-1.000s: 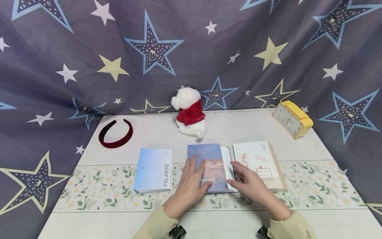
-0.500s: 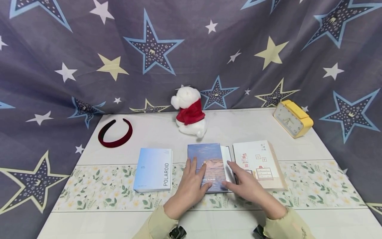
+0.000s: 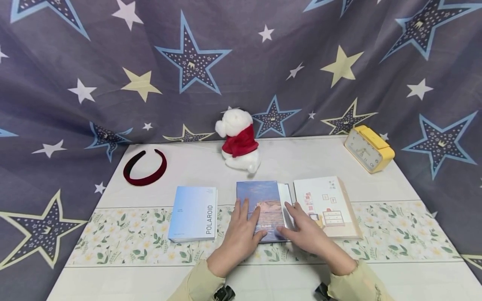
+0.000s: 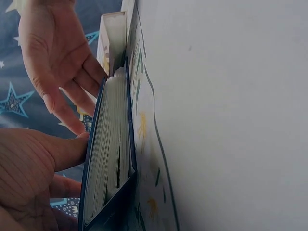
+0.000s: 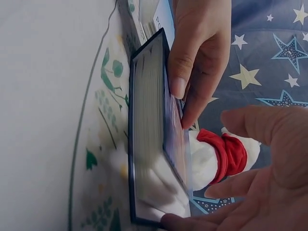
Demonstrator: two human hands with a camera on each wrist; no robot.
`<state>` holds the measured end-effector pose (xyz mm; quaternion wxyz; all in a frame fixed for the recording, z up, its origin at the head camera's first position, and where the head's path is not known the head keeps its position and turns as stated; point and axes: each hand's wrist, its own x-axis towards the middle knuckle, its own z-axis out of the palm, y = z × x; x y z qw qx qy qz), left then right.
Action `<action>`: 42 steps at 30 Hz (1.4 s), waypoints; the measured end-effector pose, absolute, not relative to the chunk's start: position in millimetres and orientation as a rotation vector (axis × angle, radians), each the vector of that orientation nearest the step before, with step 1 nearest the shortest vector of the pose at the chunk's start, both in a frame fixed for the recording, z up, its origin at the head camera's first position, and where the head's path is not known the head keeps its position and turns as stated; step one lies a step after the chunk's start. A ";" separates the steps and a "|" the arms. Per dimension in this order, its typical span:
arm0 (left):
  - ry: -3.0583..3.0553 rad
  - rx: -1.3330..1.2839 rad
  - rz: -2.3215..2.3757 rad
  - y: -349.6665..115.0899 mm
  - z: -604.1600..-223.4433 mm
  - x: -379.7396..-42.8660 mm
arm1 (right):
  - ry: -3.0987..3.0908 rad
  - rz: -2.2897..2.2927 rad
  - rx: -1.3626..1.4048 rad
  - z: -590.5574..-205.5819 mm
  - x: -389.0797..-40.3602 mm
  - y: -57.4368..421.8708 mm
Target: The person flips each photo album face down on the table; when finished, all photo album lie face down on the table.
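Observation:
A thick photo album (image 3: 263, 194) with a sea-and-rock picture on its cover lies flat in the middle of the table. On the cover's left half rests my left hand (image 3: 241, 230), its fingers extended. My right hand (image 3: 310, 230) is at the album's right side, thumb and fingers apart over the white strip (image 3: 285, 196) that shows beyond the cover. Seen from the right wrist, the stacked pages (image 5: 149, 96) stand between dark covers, with one right-hand finger at the lower corner. The left wrist view shows the left thumb (image 4: 67, 151) along the cover's edge.
A blue POLAROID album (image 3: 192, 213) lies to the left and a white illustrated album (image 3: 320, 196) to the right. Behind them are a dark red headband (image 3: 148, 179), a white plush toy (image 3: 241, 161) in a red top, and a yellow clock (image 3: 370, 148). A starry curtain (image 3: 233, 29) hangs behind.
My right hand has slid left from the gap between the two albums to over the middle album's right edge. My left hand has stayed on the cover.

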<state>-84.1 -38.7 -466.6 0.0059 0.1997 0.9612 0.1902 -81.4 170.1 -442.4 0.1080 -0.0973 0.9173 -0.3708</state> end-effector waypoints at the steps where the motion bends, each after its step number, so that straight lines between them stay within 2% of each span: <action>1: 3.008 0.623 0.594 -38.7 -466.8 -84.0 | 2.697 -1.093 -0.282 -442.9 -81.4 169.2; 13: 2.976 0.640 0.636 -42.0 -471.0 -83.2 | 2.693 -1.080 -0.234 -447.1 -80.6 165.1; 19: 2.941 0.634 0.688 -45.7 -473.3 -81.8 | 2.612 -1.314 -0.252 -448.5 -82.6 168.6; 29: 2.917 0.610 0.717 -46.9 -473.3 -81.2 | 2.307 -1.613 0.058 -442.9 -88.4 170.9; 42: 2.914 0.604 0.719 -46.8 -472.9 -81.6 | 2.291 -1.704 0.101 -442.9 -89.9 172.3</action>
